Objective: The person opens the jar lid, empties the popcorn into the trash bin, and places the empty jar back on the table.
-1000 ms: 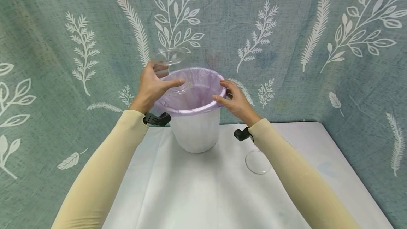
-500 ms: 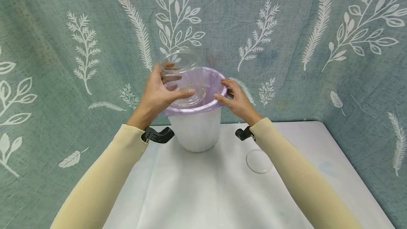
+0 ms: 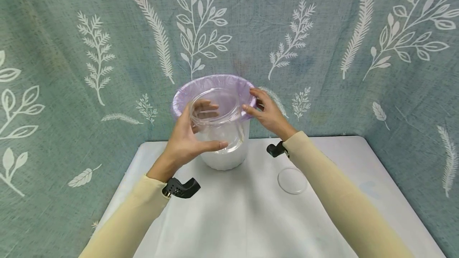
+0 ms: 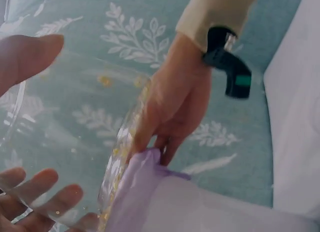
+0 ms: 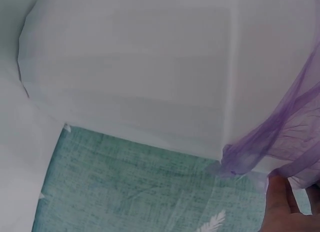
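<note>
My left hand (image 3: 187, 138) grips a clear plastic jar (image 3: 229, 132), thumb on the near side and fingers behind it. The jar is held in front of a white bin (image 3: 226, 162), its open mouth tilted up toward me. Small yellow bits show near the jar's base (image 4: 120, 157) in the left wrist view. A thin purple bin liner (image 3: 184, 96) lines the bin and folds over its rim. At the bin's right side my right hand (image 3: 269, 114) holds the lined rim, thumb and fingers on the purple film. In the right wrist view the liner (image 5: 295, 127) hangs beside the fingers.
A clear round lid or ring (image 3: 292, 181) lies on the white tabletop (image 3: 222, 218), right of the bin and near the right forearm. Green leaf-patterned cloth (image 3: 244, 31) hangs behind and along both sides of the table.
My left hand has brought the jar from over the bin's mouth toward me and downward, to the front of the bin. The right hand stays at the rim.
</note>
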Action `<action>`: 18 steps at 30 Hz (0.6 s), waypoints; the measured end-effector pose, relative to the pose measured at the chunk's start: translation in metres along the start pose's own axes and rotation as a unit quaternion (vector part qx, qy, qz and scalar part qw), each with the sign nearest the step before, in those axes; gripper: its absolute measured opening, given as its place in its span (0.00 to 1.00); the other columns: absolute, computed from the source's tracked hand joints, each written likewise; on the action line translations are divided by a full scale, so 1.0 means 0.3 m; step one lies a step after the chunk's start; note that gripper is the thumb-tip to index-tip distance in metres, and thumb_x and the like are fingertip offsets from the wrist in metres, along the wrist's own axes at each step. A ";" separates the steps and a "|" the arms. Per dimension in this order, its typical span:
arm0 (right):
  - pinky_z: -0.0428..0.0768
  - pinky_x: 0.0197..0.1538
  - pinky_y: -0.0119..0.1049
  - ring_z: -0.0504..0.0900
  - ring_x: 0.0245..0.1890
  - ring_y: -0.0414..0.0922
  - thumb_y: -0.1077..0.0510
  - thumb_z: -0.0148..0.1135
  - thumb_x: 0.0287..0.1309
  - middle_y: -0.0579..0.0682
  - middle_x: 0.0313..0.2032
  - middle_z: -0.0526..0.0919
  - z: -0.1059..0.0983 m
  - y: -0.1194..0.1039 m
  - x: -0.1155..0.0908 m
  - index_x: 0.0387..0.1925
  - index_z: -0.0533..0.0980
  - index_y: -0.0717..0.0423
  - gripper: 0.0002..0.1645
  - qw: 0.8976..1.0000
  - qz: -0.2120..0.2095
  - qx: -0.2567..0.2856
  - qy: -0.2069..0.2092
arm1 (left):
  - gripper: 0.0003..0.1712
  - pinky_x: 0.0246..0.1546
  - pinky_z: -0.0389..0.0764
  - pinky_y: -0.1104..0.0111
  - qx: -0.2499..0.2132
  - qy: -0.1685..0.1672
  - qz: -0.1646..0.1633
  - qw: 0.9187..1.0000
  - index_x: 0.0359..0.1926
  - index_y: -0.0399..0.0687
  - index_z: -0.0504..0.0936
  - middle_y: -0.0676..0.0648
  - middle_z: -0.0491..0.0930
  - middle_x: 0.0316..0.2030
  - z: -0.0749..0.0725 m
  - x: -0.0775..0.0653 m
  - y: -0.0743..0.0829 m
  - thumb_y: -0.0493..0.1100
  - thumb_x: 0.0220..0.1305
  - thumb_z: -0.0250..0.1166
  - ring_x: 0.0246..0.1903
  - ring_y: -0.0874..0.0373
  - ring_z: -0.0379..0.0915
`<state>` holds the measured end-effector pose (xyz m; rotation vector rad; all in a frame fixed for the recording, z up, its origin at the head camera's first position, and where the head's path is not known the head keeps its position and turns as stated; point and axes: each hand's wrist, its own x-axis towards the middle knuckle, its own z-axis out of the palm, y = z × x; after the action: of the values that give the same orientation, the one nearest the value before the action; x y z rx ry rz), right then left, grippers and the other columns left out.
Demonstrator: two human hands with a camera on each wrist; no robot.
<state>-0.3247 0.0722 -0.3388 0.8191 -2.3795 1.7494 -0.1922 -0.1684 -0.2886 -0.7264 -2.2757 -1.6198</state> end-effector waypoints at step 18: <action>0.57 0.74 0.46 0.56 0.74 0.55 0.53 0.58 0.70 0.55 0.75 0.52 -0.016 0.001 -0.001 0.75 0.53 0.61 0.40 0.999 0.000 -0.009 -0.030 | 0.57 0.61 0.70 0.44 -0.060 -0.122 -0.032 0.990 0.67 0.50 0.63 0.49 0.73 0.62 0.186 -0.175 -0.199 0.40 0.36 0.86 0.65 0.47 0.67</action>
<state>-0.3257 0.0768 -0.3376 0.8827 -2.4290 1.7254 -0.1753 -0.1445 -0.3811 -0.9355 -2.4060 -1.7985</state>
